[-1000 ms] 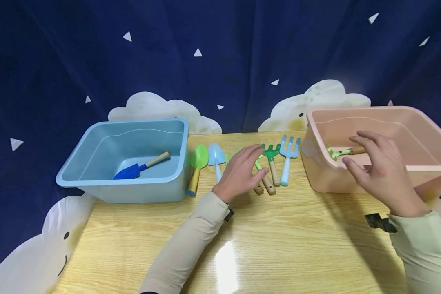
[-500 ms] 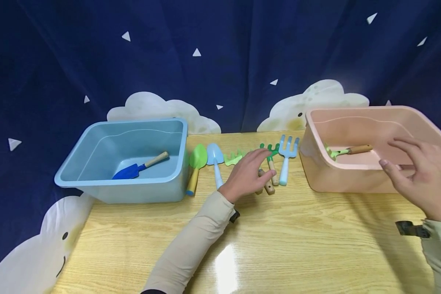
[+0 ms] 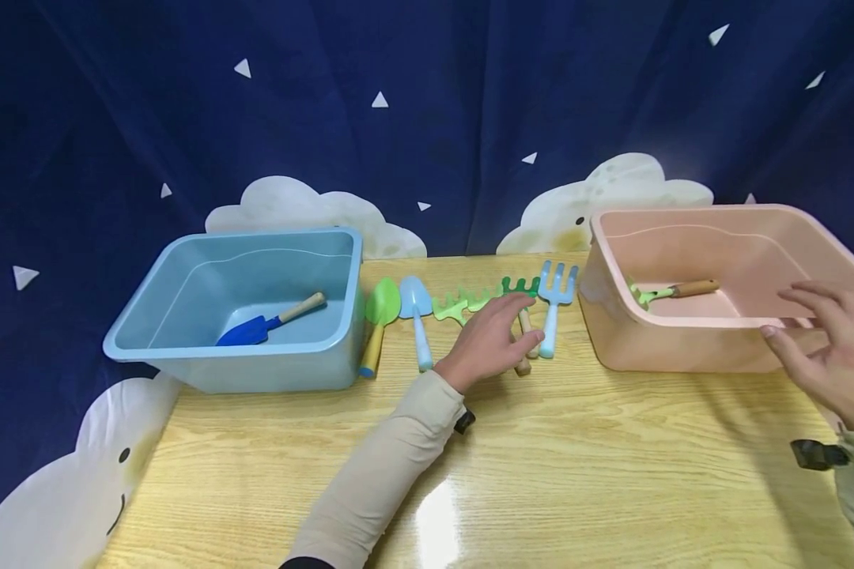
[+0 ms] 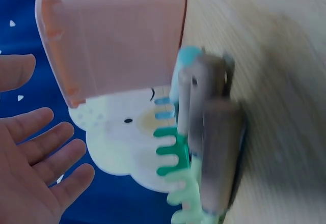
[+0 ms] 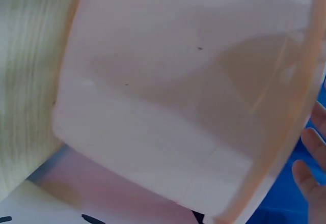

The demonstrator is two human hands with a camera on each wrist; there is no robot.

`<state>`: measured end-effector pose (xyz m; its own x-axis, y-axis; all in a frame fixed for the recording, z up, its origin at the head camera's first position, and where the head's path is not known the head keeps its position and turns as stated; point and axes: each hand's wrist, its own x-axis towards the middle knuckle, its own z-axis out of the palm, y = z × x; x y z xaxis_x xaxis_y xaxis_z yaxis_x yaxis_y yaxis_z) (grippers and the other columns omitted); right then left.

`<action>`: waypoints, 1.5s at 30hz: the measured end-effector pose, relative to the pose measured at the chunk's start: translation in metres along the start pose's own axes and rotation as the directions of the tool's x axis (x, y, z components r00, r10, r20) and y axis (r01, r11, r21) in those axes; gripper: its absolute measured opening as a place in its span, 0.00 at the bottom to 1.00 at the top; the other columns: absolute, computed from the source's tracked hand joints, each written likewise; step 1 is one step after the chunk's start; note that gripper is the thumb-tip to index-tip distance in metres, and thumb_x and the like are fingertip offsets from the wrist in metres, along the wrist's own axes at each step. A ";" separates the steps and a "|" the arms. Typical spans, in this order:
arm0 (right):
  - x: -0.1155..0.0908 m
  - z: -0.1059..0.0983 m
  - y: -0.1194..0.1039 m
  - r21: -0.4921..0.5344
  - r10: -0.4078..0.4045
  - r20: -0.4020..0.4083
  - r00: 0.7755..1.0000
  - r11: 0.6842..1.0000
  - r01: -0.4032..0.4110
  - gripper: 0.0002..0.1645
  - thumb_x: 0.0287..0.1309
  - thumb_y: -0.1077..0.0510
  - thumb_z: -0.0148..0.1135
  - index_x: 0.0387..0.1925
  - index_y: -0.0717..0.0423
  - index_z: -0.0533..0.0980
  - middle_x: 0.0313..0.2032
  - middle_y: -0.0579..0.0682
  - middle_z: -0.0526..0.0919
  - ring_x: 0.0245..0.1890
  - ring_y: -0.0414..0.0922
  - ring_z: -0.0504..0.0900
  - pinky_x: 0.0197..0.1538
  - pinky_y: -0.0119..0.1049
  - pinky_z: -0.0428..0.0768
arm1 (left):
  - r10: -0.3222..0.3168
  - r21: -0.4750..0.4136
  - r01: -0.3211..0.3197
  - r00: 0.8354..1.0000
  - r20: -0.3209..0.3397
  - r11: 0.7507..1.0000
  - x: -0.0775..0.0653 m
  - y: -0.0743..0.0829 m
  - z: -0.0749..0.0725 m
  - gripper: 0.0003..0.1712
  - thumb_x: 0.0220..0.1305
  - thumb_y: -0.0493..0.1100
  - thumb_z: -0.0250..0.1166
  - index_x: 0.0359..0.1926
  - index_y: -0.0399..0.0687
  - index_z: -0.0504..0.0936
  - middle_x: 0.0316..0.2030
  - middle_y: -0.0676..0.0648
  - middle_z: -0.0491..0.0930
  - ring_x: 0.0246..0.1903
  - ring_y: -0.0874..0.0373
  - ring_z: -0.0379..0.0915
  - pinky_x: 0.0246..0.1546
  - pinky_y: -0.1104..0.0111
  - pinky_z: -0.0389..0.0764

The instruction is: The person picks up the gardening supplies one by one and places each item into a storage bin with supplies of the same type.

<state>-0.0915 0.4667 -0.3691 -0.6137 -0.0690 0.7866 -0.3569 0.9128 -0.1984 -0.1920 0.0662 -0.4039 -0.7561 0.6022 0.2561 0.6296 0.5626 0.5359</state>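
My left hand [image 3: 494, 340] is over the row of garden tools, its relaxed fingers holding nothing in the left wrist view. Partly under it in the head view lie light green hand rakes [image 3: 450, 308] and a dark green hand rake [image 3: 519, 286] with wooden handles. Just right of them is a light blue hand fork [image 3: 557, 292]. My right hand [image 3: 836, 348], fingers loosely spread around nothing, overlaps the front rim of the pink tub [image 3: 683, 345]. Inside that tub rests a light green hand tool [image 3: 693, 288] with a brown handle.
On the left stands a blue tub [image 3: 277, 371] with a blue trowel [image 3: 245, 332] inside. Beside it lie a green trowel [image 3: 383, 304] with a yellow handle and a light blue trowel [image 3: 416, 304]. A dark blue curtain [image 3: 441, 142] hangs behind the wooden table [image 3: 576, 474].
My right hand has moved right along the pink tub, uncovering the handle of the tool inside. The left hand has shifted slightly right over the rakes, revealing more of the light green heads.
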 end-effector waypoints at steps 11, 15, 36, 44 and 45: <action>-0.010 0.003 0.018 -0.055 0.000 0.103 0.995 0.998 0.006 0.51 0.55 0.22 0.54 0.49 0.67 0.80 0.50 0.73 0.80 0.60 0.69 0.72 0.76 0.47 0.60 | 0.015 -0.020 -0.014 0.999 0.035 1.000 0.006 0.015 0.025 0.31 0.70 0.56 0.58 0.69 0.49 0.69 0.69 0.49 0.70 0.71 0.54 0.64 0.71 0.63 0.67; -0.016 0.004 0.024 -0.078 0.023 0.144 0.989 0.997 -0.012 0.42 0.58 0.28 0.58 0.47 0.65 0.81 0.48 0.69 0.82 0.52 0.68 0.75 0.67 0.54 0.65 | 0.009 -0.027 -0.007 0.999 0.043 1.000 0.004 0.013 0.030 0.31 0.70 0.56 0.57 0.69 0.50 0.69 0.69 0.49 0.70 0.71 0.54 0.65 0.70 0.63 0.68; -0.020 0.013 0.034 -0.137 0.030 0.099 0.995 0.990 -0.017 0.43 0.59 0.25 0.52 0.36 0.64 0.79 0.29 0.67 0.80 0.30 0.67 0.71 0.38 0.60 0.57 | -0.015 -0.068 0.017 0.999 0.029 0.998 -0.007 -0.007 0.028 0.32 0.69 0.56 0.59 0.68 0.47 0.70 0.69 0.48 0.71 0.70 0.53 0.66 0.69 0.59 0.70; -0.021 0.014 0.035 -0.152 0.024 0.093 0.995 0.988 -0.010 0.44 0.59 0.24 0.49 0.37 0.64 0.79 0.30 0.68 0.81 0.31 0.68 0.72 0.39 0.61 0.58 | -0.027 -0.057 0.031 0.997 0.074 0.998 -0.001 -0.010 0.026 0.31 0.70 0.56 0.57 0.69 0.49 0.70 0.69 0.48 0.71 0.70 0.52 0.66 0.68 0.59 0.72; -0.021 0.014 0.034 -0.154 0.025 0.095 0.995 0.988 -0.010 0.44 0.60 0.24 0.49 0.36 0.64 0.79 0.30 0.68 0.81 0.31 0.68 0.72 0.39 0.61 0.59 | -0.034 -0.058 0.039 0.996 0.087 0.998 0.001 -0.010 0.025 0.30 0.70 0.56 0.57 0.69 0.50 0.70 0.69 0.48 0.71 0.70 0.52 0.66 0.68 0.58 0.72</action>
<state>-0.1003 0.4941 -0.4007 -0.6864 -0.0841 0.7224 -0.2383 0.9645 -0.1142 -0.1944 0.0758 -0.4290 -0.7589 0.6294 0.1671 0.5879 0.5520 0.5913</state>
